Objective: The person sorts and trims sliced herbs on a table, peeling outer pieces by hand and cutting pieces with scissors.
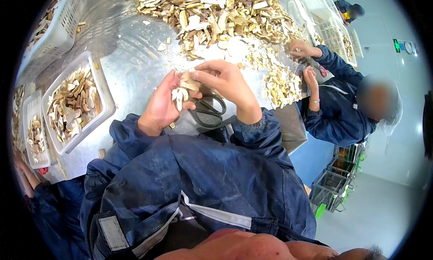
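Note:
Several pale dried slices [179, 96], which look like mushroom, rest in my left hand [158, 103], its fingers curled around them. My right hand [224, 81] meets it from the right, thumb and fingers pinching a brownish slice [189, 81] over the left palm. Black-handled scissors [208, 112] lie between the hands, just below the fingers of my left hand; their blades are hidden. Beyond my hands a large heap of brown and cream slices [216, 16] spreads over the metal table [131, 48]. A smaller pile of pale pieces [282, 82] lies to the right.
A white tray of slices [109, 107] stands at the left, with a smaller tray [45, 160] and a tall white basket [56, 43] near it. A co-worker [343, 102] reaches over the table from the right. Another person's arm [29, 174] shows at the left edge.

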Available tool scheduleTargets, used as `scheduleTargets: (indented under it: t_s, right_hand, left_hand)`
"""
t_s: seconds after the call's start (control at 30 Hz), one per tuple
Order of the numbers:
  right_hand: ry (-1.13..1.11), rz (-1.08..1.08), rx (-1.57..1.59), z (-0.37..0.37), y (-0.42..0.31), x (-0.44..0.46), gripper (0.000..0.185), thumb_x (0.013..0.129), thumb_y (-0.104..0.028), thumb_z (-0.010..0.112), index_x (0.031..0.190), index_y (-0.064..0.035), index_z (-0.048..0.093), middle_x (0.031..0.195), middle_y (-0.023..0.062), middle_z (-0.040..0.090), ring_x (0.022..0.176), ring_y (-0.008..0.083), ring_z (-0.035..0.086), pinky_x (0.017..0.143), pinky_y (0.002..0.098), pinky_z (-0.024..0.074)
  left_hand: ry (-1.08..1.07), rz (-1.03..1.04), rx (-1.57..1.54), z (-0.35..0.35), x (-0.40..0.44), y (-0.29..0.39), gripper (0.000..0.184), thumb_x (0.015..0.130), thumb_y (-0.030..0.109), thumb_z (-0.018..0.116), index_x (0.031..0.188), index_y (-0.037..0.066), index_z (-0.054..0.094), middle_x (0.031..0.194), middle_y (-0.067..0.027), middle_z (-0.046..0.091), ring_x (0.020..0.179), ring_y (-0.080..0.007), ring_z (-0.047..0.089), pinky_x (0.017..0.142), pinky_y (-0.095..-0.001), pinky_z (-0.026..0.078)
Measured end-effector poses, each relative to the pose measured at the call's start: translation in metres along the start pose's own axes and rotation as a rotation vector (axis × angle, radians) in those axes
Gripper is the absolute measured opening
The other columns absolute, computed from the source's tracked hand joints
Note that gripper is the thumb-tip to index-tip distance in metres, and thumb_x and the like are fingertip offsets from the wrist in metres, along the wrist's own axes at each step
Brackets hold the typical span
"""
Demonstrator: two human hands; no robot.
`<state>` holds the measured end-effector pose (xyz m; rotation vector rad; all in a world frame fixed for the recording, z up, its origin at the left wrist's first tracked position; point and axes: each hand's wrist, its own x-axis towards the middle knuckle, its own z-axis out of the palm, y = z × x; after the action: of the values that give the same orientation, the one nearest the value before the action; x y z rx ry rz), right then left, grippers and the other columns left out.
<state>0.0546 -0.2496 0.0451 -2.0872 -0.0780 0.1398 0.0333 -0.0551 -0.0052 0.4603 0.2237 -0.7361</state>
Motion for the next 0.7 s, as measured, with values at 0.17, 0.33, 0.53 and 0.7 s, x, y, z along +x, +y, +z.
scheduleTargets:
  t_s: [0.17, 0.33, 0.53, 0.7]
  right_hand:
    - [0.201, -0.176, -0.631, 0.016, 0.035, 0.007, 0.017, 0.079, -0.022, 0.072, 0.083, -0.0051, 0.073, 0.085, 0.0154, 0.067, 0.076, 0.0344, 0.066, 0.067, 0.0430, 0.0519]
    - [0.183, -0.062, -0.566, 0.017, 0.037, 0.006, 0.018, 0.077, -0.021, 0.073, 0.080, -0.0037, 0.071, 0.087, 0.0160, 0.069, 0.075, 0.0330, 0.067, 0.065, 0.0407, 0.0522]
    - [-0.026, 0.005, -0.025, 0.008, -0.004, -0.006, 0.024, 0.081, -0.022, 0.075, 0.096, -0.0033, 0.074, 0.088, 0.0137, 0.071, 0.075, 0.0240, 0.067, 0.067, 0.0326, 0.0527]
    - [0.247, -0.270, -0.538, 0.015, 0.031, 0.033, 0.018, 0.081, -0.017, 0.073, 0.094, -0.0046, 0.075, 0.082, 0.0136, 0.066, 0.079, 0.0310, 0.065, 0.071, 0.0396, 0.0522]
  left_hand:
    - [-0.093, 0.048, 0.041, -0.025, 0.006, -0.002, 0.045, 0.106, 0.043, 0.037, 0.122, 0.004, 0.055, 0.103, -0.0122, 0.066, 0.086, -0.0237, 0.067, 0.059, -0.0320, 0.054]
    - [-0.151, 0.064, 0.017, -0.024, 0.004, -0.001, 0.045, 0.106, 0.043, 0.038, 0.121, 0.004, 0.055, 0.104, -0.0123, 0.066, 0.087, -0.0233, 0.066, 0.062, -0.0328, 0.054]
    - [-0.034, 0.117, -0.011, -0.013, 0.003, -0.003, 0.045, 0.105, 0.043, 0.039, 0.122, 0.004, 0.054, 0.108, -0.0119, 0.065, 0.090, -0.0230, 0.066, 0.066, -0.0327, 0.054]
    - [-0.050, 0.104, 0.007, -0.018, 0.004, -0.002, 0.036, 0.105, 0.034, 0.041, 0.119, 0.004, 0.056, 0.102, -0.0098, 0.064, 0.085, -0.0209, 0.063, 0.063, -0.0305, 0.050]
